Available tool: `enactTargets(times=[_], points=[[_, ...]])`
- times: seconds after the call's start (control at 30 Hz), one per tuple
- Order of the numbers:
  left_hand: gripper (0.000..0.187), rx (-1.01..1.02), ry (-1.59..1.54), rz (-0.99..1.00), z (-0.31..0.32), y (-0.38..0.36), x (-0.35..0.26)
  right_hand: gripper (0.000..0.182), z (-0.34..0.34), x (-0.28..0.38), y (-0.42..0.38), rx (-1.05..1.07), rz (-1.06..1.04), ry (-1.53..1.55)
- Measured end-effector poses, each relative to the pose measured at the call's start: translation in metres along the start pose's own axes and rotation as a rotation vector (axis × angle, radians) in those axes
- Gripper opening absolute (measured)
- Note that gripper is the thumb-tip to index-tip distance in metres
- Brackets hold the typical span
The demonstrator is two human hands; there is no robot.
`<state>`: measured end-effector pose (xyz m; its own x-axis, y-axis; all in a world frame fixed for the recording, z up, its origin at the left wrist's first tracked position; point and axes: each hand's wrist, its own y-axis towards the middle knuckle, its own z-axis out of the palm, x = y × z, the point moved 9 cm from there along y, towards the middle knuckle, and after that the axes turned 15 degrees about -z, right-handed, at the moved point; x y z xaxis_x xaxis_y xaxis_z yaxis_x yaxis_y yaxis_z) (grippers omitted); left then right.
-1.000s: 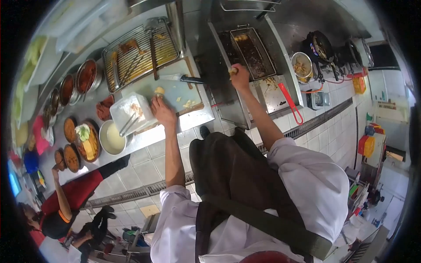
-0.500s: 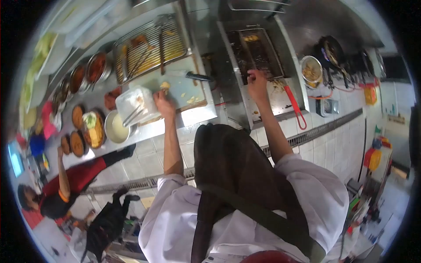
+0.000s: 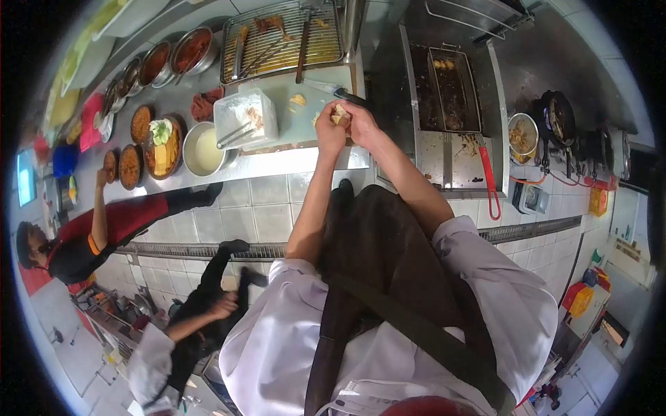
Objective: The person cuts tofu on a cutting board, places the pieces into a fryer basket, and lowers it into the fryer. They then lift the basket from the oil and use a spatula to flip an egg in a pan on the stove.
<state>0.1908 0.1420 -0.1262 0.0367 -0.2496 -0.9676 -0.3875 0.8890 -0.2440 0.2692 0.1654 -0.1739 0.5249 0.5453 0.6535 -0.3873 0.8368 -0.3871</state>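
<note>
My left hand [image 3: 329,132] and my right hand [image 3: 361,126] are together at the front right corner of the green cutting board [image 3: 281,105]. Both are closed around a pale yellow piece of food [image 3: 339,111], partly hidden by the fingers. Just beyond them lies a knife [image 3: 352,98], its dark handle toward the fryer. A few yellow scraps [image 3: 298,100] are on the board. Left of my hands stands a clear plastic container [image 3: 265,126] with tongs [image 3: 236,136] resting in it. Beside that is a bowl of pale liquid [image 3: 207,150].
The fryer [image 3: 424,83] to the right holds dark oil and a wire basket [image 3: 478,90] with yellow pieces; a red handle [image 3: 488,173] projects forward. A wire rack [image 3: 284,61] stands behind the board. Plated food [image 3: 164,154] and another person [image 3: 87,236] are at left.
My right hand has come from over the fryer to meet my left hand, which moved right with the yellow piece. At lower left, a person's arm has come into view.
</note>
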Motion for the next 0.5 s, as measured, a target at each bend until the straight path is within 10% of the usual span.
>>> enactTargets(times=[0.13,0.5], points=[[0.032,-0.090,0.340,0.362,0.033,-0.025,-0.065,0.016,-0.033,0.026,-0.009,-0.064,-0.130,0.032],[0.056,0.444,0.290,0.472,0.200,-0.078,-0.081,0.022,-0.203,0.134,-0.053,-0.248,-0.396,0.105]])
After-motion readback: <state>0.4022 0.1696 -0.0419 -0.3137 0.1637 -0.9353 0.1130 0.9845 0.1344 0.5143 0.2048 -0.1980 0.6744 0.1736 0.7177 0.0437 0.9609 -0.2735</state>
